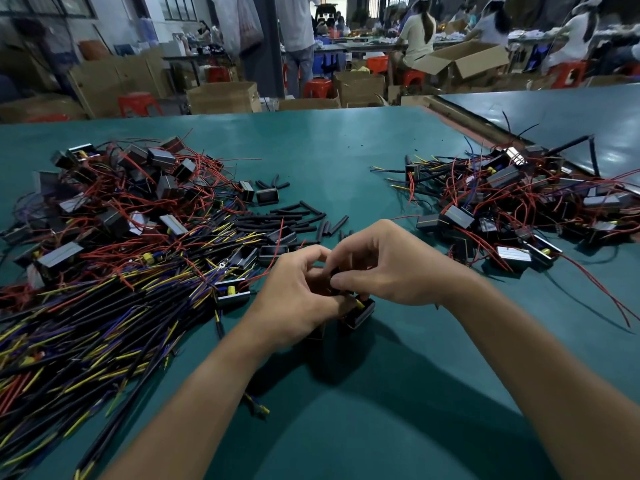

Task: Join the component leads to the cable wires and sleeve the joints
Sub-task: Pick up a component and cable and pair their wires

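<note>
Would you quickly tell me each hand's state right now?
Left hand: closed, gripping the black component.
Right hand: closed, pinching a small dark piece.

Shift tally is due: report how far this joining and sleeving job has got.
Done, seemingly: the right pile of wired components. In hand: left hand and right hand work on one black component, joint hidden. To do: the cable heap, loose sleeves and the left component pile.

Cardboard boxes (225, 97), red stools (138, 103) in bkgd.
</note>
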